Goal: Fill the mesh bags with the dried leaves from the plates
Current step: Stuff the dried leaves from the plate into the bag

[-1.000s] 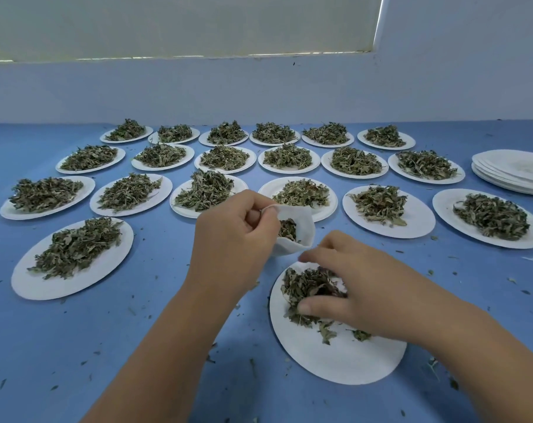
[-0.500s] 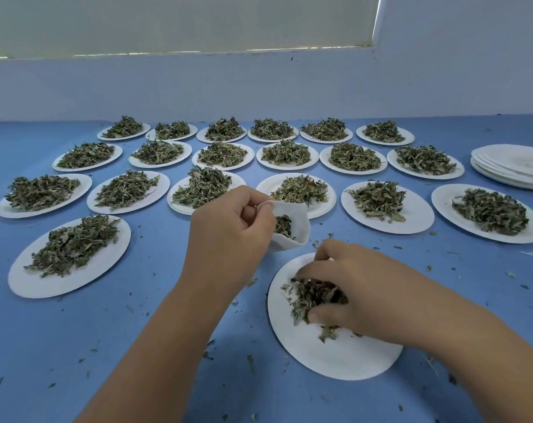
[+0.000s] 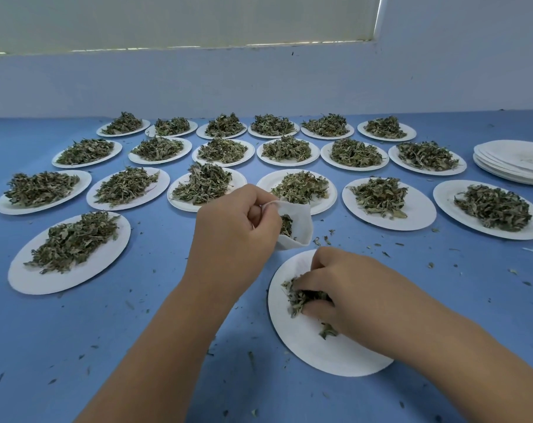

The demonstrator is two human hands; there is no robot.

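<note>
My left hand (image 3: 231,230) holds a small white mesh bag (image 3: 300,222) by its rim, mouth turned up and to the right, with some dried leaves showing inside. Just below it lies the nearest white plate (image 3: 317,343). My right hand (image 3: 350,288) rests on that plate, fingers curled around a clump of dried leaves (image 3: 302,297). A few loose leaves stay on the plate beside the thumb.
Several white plates heaped with dried leaves (image 3: 73,239) stand in rows across the blue table (image 3: 137,331) up to the wall. A stack of bare plates (image 3: 515,161) sits at the far right. Leaf crumbs lie scattered over the table.
My right hand has dropped from near the bag's mouth onto the near plate and closed around the leaves, gathering them into a tighter clump. The left hand with the bag has hardly moved.
</note>
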